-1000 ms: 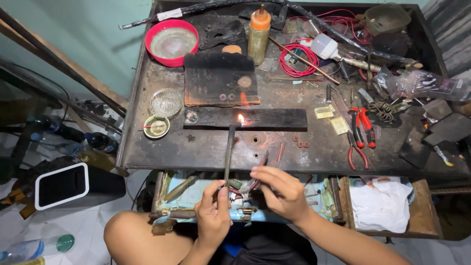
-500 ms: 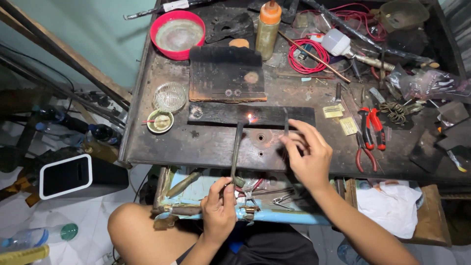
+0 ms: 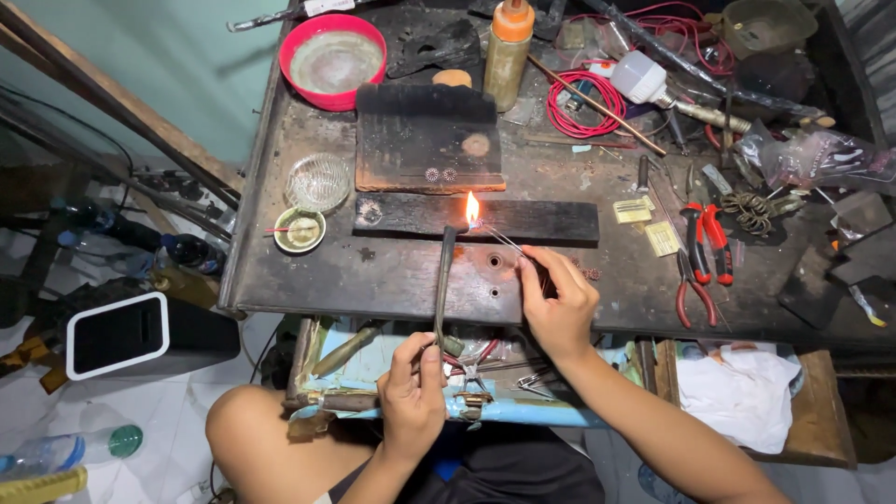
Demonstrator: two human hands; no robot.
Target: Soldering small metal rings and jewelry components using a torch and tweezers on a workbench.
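My left hand (image 3: 415,383) grips the lower end of a thin metal torch (image 3: 445,280) that runs up over the bench edge, with a small orange flame (image 3: 472,209) at its tip. My right hand (image 3: 558,297) pinches slim tweezers (image 3: 504,240) whose tips reach into the flame, just in front of a long charred black block (image 3: 532,220). Whatever the tweezers hold is too small to tell. Behind the block lies a scorched square board (image 3: 411,140) with two small rings on it.
The dark workbench (image 3: 327,280) carries a red bowl (image 3: 335,62), a glass dish (image 3: 318,182), a small cup (image 3: 300,230), an orange-capped bottle (image 3: 507,51), coiled red wire (image 3: 581,103) and red-handled pliers (image 3: 702,252). An open drawer (image 3: 523,411) of tools sits below the bench edge.
My right hand drew back from the black block toward the torch tip and now holds tweezers in the flame. The flame, faint half a second ago, burns bright again.
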